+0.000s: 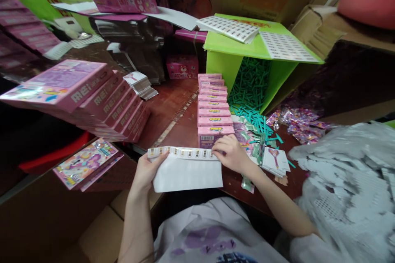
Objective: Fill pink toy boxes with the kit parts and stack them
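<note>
A white sticker sheet [188, 174] is stretched in front of my body. Along its upper edge runs a folded-over strip with a row of small round printed stickers. My left hand [148, 170] grips the sheet's left end, thumb on top of the strip. At the right end of the strip, the fingertips of my right hand [230, 153] are pinched together at the last sticker; whether one has come loose is too small to tell. Just beyond the sheet stands a row of pink boxes [215, 121], the nearest one partly behind my right hand.
Larger pink boxes [83, 86] are stacked at left. A lime-green carton [216, 61] on its side spills green sticks [251, 82], with more sticker sheets [288, 46] on top. White cards [274, 160], small packets [256, 137] and a plastic bag of white scraps [348, 189] lie at right.
</note>
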Demonstrator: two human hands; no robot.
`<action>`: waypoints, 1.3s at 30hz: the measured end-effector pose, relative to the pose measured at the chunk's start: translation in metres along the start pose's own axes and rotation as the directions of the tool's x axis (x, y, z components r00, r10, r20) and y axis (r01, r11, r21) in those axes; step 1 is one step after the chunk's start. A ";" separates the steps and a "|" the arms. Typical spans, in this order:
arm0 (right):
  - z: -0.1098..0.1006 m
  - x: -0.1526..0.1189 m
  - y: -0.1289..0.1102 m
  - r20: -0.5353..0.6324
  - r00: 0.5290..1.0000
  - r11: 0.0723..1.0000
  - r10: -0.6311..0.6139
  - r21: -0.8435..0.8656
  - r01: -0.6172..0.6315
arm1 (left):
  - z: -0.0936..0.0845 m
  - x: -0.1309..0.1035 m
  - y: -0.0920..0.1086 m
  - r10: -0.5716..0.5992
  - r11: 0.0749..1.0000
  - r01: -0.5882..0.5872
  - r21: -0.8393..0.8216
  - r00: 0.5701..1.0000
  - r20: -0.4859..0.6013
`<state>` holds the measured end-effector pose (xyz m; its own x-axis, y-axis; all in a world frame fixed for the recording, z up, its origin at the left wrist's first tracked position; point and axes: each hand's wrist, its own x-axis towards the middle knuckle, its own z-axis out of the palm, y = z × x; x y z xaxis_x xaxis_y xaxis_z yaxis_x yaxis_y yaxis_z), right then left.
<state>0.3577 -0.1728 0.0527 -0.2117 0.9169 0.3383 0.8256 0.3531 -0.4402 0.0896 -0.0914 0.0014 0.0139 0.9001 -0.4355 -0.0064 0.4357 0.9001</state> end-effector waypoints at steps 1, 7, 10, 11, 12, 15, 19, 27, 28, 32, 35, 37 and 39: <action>-0.002 0.001 0.000 -0.002 1.000 1.000 -0.016 0.012 0.016 | 0.001 0.001 0.000 -0.005 1.000 0.005 -0.006 1.000 0.001; -0.032 0.025 0.012 -0.276 0.950 0.965 0.145 0.252 -0.074 | 0.002 0.005 -0.004 -0.008 1.000 0.008 0.002 1.000 0.001; -0.041 0.047 0.038 -0.238 0.963 0.987 0.128 0.128 -0.100 | 0.001 0.007 -0.007 0.002 1.000 -0.002 0.028 1.000 -0.016; -0.042 0.054 0.047 -0.189 0.976 0.992 0.109 0.086 -0.094 | 0.000 0.007 -0.007 0.003 0.999 -0.002 0.033 1.000 -0.020; -0.043 0.060 0.055 -0.143 0.985 0.995 0.093 0.057 -0.086 | 0.000 0.007 -0.007 0.003 0.999 -0.002 0.039 1.000 -0.023; -0.041 0.070 0.070 -0.057 0.997 0.999 0.046 0.028 -0.045 | -0.002 0.007 -0.009 -0.005 0.999 0.006 0.046 0.999 -0.035; -0.036 0.077 0.071 0.053 0.998 1.000 0.026 0.012 -0.026 | -0.005 0.006 -0.010 -0.014 0.999 0.017 0.049 0.998 -0.060; -0.026 0.081 0.072 0.053 0.997 0.953 0.048 -0.301 -0.030 | -0.006 0.007 -0.010 -0.014 0.998 0.019 0.063 0.997 -0.080; -0.027 0.080 0.073 0.037 0.998 0.954 0.045 -0.298 -0.032 | -0.006 0.008 -0.011 -0.014 0.998 0.019 0.062 0.997 -0.082; -0.034 0.077 0.064 -0.097 0.995 0.974 0.032 -0.220 -0.053 | -0.007 0.008 -0.014 0.014 0.999 -0.010 0.044 0.997 -0.076; -0.037 0.067 0.038 -0.192 0.980 0.993 -0.047 -0.113 0.025 | -0.006 0.007 -0.011 0.025 0.999 -0.022 0.034 0.997 -0.073; -0.036 0.055 0.018 -0.141 0.976 0.985 -0.166 -0.063 0.158 | -0.006 0.005 -0.008 0.032 0.999 -0.031 0.019 0.998 -0.060; -0.033 0.039 0.003 -0.128 0.968 0.976 -0.215 -0.059 0.209 | -0.008 0.003 -0.005 0.036 0.999 -0.037 -0.009 0.998 -0.046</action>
<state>0.3692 -0.1424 0.0917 -0.3159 0.7881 0.5284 0.7925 0.5254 -0.3098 0.0819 -0.0907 -0.0042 -0.0325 0.9147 -0.4028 -0.0156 0.4025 0.9153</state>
